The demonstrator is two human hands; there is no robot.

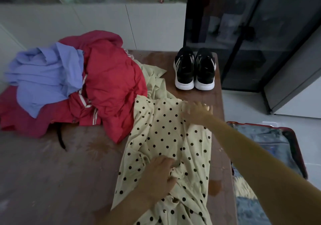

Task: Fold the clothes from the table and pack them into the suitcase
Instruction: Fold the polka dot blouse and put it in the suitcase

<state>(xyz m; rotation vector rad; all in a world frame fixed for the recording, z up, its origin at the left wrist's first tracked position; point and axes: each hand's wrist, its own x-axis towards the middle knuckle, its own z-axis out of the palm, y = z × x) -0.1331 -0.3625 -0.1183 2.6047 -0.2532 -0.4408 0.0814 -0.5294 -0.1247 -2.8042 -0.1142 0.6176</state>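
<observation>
A cream garment with black polka dots lies spread along the right side of the brown table. My left hand grips a bunched fold near the garment's middle. My right hand reaches to its far edge with fingers spread and flat on the cloth. A red garment with white stripes is heaped at the table's back left, and a light blue shirt lies on top of it. An open red-rimmed suitcase lies on the floor to the right of the table.
A pair of black sneakers with white soles stands at the table's far right corner. A plain beige cloth lies between the red heap and the dotted garment. White cabinets and a dark glass cabinet stand behind.
</observation>
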